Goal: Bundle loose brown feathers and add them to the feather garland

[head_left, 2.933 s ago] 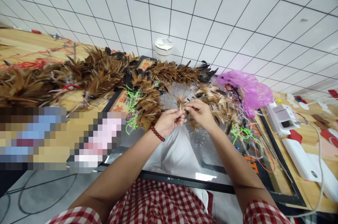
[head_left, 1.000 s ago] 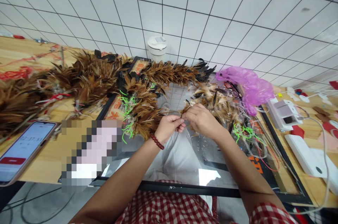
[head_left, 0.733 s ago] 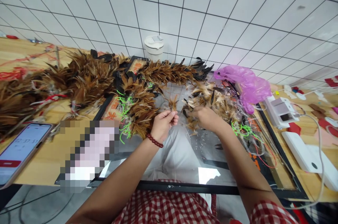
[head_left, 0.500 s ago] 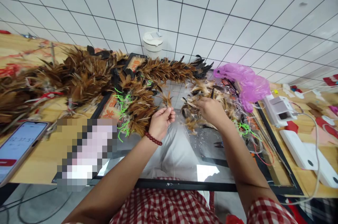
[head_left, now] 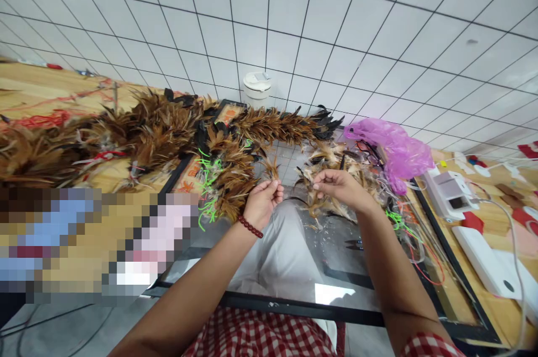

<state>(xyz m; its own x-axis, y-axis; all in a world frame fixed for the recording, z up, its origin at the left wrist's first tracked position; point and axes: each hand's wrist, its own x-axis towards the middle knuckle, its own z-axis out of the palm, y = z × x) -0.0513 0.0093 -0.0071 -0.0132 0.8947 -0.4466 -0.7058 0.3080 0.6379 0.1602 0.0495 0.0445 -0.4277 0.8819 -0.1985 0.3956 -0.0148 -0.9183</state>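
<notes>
My left hand (head_left: 264, 200), with a red bead bracelet at the wrist, is closed in a pinch on a small tuft of brown feathers (head_left: 271, 167) that stands up above its fingertips. My right hand (head_left: 339, 188) is a short way to the right, fingers pinched together on a loose feather at the edge of a heap of loose brown feathers (head_left: 336, 169). Both hands hover over a glass tabletop (head_left: 294, 256) with a black frame.
Long strings of brown and black feathers (head_left: 159, 127) with green ties (head_left: 208, 169) cover the table's left and back. A white lidded cup (head_left: 257, 88) stands by the tiled wall. A pink plastic bag (head_left: 393, 147), a white device (head_left: 448, 189), white boxes and cables lie right. Small scissors (head_left: 355, 244) rest on the glass.
My hands were together working one tuft; they have parted. The left kept the tuft, the right went to the loose feather heap and now lifts back with a feather.
</notes>
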